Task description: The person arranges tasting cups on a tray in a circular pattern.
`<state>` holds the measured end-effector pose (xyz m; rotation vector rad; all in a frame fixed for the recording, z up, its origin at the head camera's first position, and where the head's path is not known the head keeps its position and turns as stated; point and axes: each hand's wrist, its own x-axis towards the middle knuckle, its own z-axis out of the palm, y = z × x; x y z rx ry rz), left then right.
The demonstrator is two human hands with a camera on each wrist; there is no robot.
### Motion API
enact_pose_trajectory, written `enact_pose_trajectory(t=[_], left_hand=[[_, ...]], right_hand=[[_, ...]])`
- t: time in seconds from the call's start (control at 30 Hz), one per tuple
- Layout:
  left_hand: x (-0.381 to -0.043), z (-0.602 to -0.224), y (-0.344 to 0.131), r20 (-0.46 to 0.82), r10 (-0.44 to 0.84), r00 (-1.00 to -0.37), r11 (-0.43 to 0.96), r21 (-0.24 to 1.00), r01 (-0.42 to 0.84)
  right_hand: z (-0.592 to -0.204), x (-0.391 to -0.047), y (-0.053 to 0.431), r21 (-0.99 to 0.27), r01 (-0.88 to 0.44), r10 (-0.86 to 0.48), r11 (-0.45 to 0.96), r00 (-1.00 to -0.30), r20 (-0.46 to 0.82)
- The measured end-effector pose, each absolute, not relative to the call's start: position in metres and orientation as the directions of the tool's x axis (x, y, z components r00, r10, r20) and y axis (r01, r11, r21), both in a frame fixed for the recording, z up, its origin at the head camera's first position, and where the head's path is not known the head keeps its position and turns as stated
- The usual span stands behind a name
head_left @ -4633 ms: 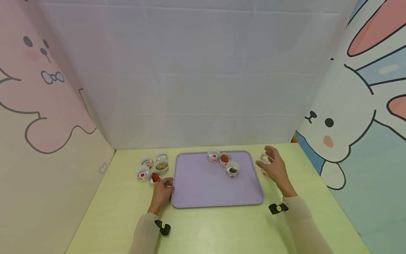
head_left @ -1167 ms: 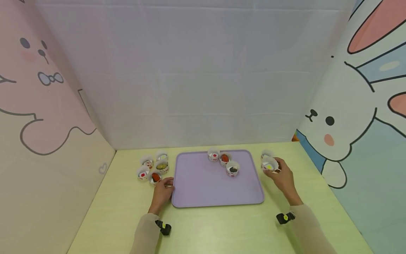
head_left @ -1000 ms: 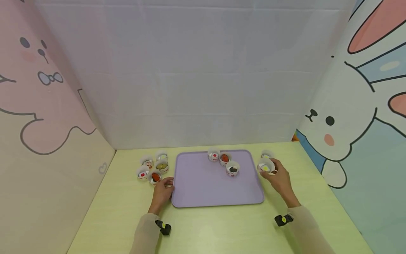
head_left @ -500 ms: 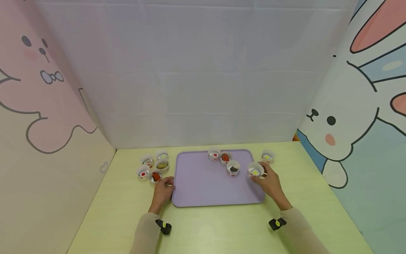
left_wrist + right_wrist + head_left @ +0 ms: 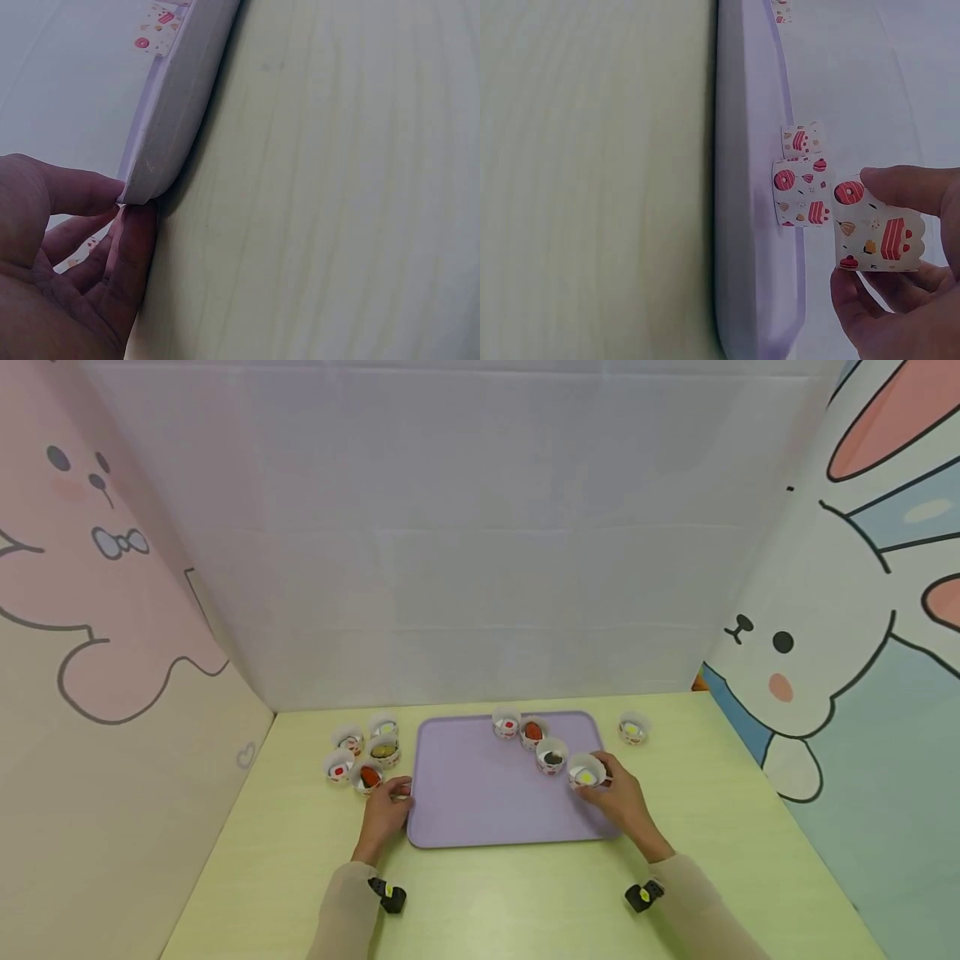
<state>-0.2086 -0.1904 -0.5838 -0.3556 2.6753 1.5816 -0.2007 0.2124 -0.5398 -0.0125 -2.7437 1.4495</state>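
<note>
My right hand [image 5: 624,797] holds a white paper baking cup [image 5: 586,772] with a yellow-and-white piece inside, over the right part of the lilac tray [image 5: 480,806]. In the right wrist view the cup [image 5: 877,229] shows printed cakes and doughnuts, gripped between thumb and fingers. Just beyond it on the tray stand a cup with a dark piece [image 5: 551,758], one with an orange-red piece [image 5: 533,735] and one with a red-and-white piece [image 5: 506,725]. My left hand [image 5: 384,817] pinches the tray's left rim, thumb above and fingers below in the left wrist view [image 5: 82,247].
Left of the tray, several filled cups [image 5: 384,752] stand clustered on the pale yellow table [image 5: 480,902], the cup with an orange-red piece [image 5: 367,779] right by my left hand. One cup [image 5: 633,728] with yellow stands beyond the tray's right side. A white wall [image 5: 480,568] closes the back.
My right hand has picked up the yellow-and-white cup from the table on the right and carried it left over the tray, near the dark-piece cup. The left hand stays at the tray's rim.
</note>
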Motion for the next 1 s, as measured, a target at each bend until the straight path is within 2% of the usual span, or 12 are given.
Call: enact_pose_trajectory(t=[0.67,1.0], left_hand=[[-0.209,-0.581,-0.190,-0.138,-0.184,-0.973,0.469,0.858,-0.210],[-0.209,-0.583,-0.190,-0.119,-0.170,-0.978,0.486,0.853,-0.188]], right_hand=[[-0.565,-0.206,0.189,-0.793,-0.080,-0.011,0.604,-0.996,0.092],[-0.569,-0.207,0.182,-0.767,-0.069,-0.021,0.638,-0.997,0.073]])
